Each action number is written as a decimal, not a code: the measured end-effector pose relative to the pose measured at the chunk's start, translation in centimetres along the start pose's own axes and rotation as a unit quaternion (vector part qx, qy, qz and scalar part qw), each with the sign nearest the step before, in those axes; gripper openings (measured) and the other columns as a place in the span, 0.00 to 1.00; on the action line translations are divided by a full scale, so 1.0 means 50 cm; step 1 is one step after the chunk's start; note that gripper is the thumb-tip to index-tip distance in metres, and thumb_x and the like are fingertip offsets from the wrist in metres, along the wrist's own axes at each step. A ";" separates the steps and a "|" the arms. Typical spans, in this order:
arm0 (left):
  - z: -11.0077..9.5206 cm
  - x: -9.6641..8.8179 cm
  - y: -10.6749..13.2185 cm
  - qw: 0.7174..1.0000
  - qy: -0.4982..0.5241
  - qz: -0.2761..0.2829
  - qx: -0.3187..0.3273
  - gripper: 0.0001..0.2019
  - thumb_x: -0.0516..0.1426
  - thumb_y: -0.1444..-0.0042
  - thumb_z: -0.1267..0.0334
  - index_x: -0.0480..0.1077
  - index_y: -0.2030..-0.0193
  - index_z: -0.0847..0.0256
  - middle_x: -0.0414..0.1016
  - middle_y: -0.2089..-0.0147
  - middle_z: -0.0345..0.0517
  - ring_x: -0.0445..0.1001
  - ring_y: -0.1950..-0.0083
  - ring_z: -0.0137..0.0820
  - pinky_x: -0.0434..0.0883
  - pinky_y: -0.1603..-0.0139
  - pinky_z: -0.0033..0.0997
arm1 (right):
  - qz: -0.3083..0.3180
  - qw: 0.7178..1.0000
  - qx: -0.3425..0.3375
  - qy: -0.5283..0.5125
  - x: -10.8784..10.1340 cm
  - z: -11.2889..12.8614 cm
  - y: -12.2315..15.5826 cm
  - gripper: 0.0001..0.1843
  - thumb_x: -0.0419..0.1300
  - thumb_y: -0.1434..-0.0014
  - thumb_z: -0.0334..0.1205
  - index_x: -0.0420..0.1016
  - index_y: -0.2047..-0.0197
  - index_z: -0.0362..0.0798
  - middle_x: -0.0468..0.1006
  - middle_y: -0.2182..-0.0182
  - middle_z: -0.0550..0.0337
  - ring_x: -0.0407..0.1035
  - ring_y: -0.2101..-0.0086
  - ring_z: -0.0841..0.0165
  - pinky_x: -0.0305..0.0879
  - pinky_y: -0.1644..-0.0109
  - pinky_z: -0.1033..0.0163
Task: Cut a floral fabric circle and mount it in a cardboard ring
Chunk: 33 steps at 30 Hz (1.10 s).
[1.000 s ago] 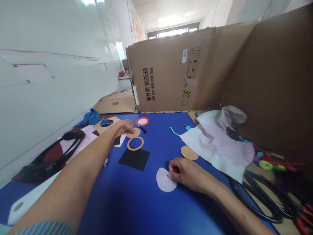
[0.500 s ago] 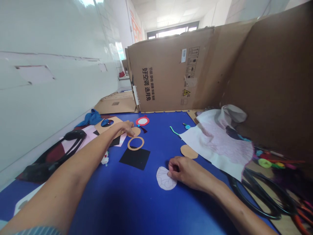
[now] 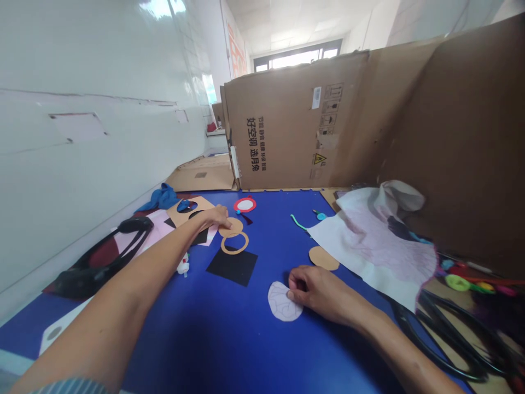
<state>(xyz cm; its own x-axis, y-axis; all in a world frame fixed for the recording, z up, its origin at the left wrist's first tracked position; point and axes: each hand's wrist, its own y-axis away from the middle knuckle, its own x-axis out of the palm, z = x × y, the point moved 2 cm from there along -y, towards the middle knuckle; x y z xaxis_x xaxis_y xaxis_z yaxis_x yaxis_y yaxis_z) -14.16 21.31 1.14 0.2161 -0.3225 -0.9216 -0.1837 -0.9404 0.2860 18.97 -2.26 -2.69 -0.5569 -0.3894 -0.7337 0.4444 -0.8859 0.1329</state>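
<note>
My left hand (image 3: pixel 216 215) reaches far forward, thumb and fingers closed on the edge of a tan paper disc (image 3: pixel 233 226). That disc touches or slightly overlaps a thin tan paper ring (image 3: pixel 247 244), which lies partly over a black paper square (image 3: pixel 233 268). Nearer to me, my right hand (image 3: pixel 314 287) pinches the right edge of a pale paper circle (image 3: pixel 283 303) with wavy drawn lines. The circle rests on or just above the blue table (image 3: pixel 246 350). Another tan disc (image 3: pixel 324 258) lies just beyond my right hand, partly under a white cloth-like sheet (image 3: pixel 369 235).
A red-rimmed white oval (image 3: pixel 245 205) lies beyond the left hand. Tan sheet with cut-outs (image 3: pixel 174 214), pink paper (image 3: pixel 147 232) and black headset-like object (image 3: pixel 102 257) are at left. Black-handled scissors (image 3: pixel 447 334) lie right. Tall cardboard (image 3: pixel 287 137) walls the back and right.
The view has shifted slightly, so everything sits a little farther right. The disc under my left hand has slid slightly toward the ring. My right hand keeps its pinch on the pale circle.
</note>
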 end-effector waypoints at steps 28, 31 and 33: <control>-0.043 0.031 0.052 1.000 0.024 0.012 -0.009 0.12 0.70 0.60 0.58 0.74 0.71 0.58 0.76 0.73 0.39 0.72 0.68 0.34 0.66 0.69 0.30 | 0.024 0.999 -0.006 -0.032 -0.009 -0.012 0.006 0.06 0.65 0.40 0.37 0.73 0.69 0.50 0.77 0.71 0.64 0.66 0.70 0.69 0.55 0.67 0.64; -0.060 0.048 0.068 1.000 0.023 -0.014 -0.017 0.12 0.69 0.57 0.57 0.73 0.71 0.58 0.75 0.74 0.39 0.71 0.70 0.33 0.63 0.70 0.30 | 0.067 0.997 -0.005 -0.048 -0.020 -0.013 0.016 0.06 0.67 0.41 0.40 0.76 0.68 0.50 0.78 0.71 0.65 0.67 0.71 0.69 0.55 0.68 0.64; -0.076 0.067 0.081 0.999 0.022 -0.030 -0.017 0.12 0.69 0.54 0.56 0.72 0.73 0.58 0.74 0.75 0.40 0.71 0.70 0.33 0.63 0.70 0.29 | 0.075 0.995 -0.004 -0.064 -0.026 -0.011 0.019 0.07 0.68 0.40 0.44 0.78 0.65 0.51 0.78 0.72 0.65 0.67 0.71 0.68 0.56 0.68 0.64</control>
<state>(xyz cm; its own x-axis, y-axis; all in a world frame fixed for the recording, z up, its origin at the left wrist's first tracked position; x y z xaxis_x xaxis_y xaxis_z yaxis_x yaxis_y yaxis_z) -10.56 16.03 0.21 0.2686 -0.2696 -0.9248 -0.1362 -0.9610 0.2406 20.50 -2.46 -1.94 -0.5688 -0.5470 -0.6143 0.5346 -0.8134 0.2293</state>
